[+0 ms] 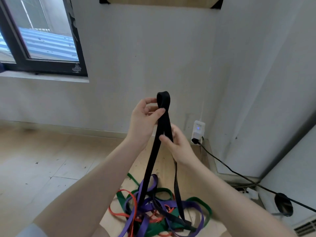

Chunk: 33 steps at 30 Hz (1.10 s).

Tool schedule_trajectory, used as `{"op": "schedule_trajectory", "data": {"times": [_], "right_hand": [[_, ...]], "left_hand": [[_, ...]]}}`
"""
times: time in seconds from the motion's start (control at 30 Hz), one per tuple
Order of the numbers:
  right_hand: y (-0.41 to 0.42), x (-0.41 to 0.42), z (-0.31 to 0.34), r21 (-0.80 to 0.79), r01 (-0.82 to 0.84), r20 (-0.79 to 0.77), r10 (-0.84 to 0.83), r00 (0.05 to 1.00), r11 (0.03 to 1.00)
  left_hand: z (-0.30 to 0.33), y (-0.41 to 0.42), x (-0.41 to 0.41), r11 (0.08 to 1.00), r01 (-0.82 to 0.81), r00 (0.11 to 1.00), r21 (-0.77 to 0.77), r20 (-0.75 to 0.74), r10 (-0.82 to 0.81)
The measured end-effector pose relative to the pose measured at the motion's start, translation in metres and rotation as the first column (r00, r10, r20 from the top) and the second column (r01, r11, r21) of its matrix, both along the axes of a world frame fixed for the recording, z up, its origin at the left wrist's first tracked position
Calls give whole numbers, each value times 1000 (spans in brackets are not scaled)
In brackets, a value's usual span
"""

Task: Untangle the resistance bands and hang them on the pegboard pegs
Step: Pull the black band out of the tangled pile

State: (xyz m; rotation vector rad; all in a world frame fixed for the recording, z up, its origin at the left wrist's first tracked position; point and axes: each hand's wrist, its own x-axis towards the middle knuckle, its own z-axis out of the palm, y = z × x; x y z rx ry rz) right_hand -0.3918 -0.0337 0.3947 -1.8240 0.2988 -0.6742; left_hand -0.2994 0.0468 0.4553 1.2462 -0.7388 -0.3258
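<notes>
Above the floor pile (159,212) of purple, green and red bands, the black band (161,134) was raised; left hand (143,120) pinched its top loop, right hand (177,146) gripped both strands below.

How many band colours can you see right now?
4. Black band held up by both hands; purple, green and orange tangled in the floor pile. Others may be hidden beneath.

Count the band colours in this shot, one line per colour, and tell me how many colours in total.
Individual bands in the tangle can't be separated, so this counts colours.
black band, held by both hands: 1
purple bands: 1
green bands: 1
orange-red bands: 1
Total: 4 colours
</notes>
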Motion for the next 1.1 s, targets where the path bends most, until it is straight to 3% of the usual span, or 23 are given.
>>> {"op": "schedule_trajectory", "data": {"times": [0.07, 0.13, 0.3, 0.4, 0.57, 0.7, 0.83, 1.0, 1.1], "right_hand": [[3, 5, -3, -101, 41, -26, -44, 999, 994], [4, 12, 10, -105, 51, 1, -51, 999, 993], [-8, 25, 66, 126, 17, 152, -37, 988, 992], [-21, 30, 92, 183, -7, 155, -21, 988, 983], [-29, 45, 112, 78, 139, 235, -154, 960, 987], [-37, 45, 120, 140, 180, 284, -214, 935, 974], [-40, 41, 122, -23, 210, 272, -196, 942, 977], [-56, 42, 133, 60, 320, 279, -324, 904, 945], [-56, 37, 138, 205, 128, 321, -190, 928, 970]], "left_hand": [[15, -4, 1, 1000, 7, 1000, -18, -2, -7], [30, -8, 4, 999, 9, 1000, -42, -14, -9], [72, -13, 18, 988, 63, 994, -141, -78, -74], [94, -16, 24, 981, 77, 993, -176, -79, -92], [124, -31, 20, 984, 48, 998, -169, -30, -53], [139, -41, 20, 985, 6, 1000, -171, 13, -4], [142, -50, 19, 989, -25, 1000, -143, -5, 24], [157, -61, 14, 989, 27, 999, -146, -43, -34], [166, -65, 12, 989, 38, 999, -145, 14, -36]]}}
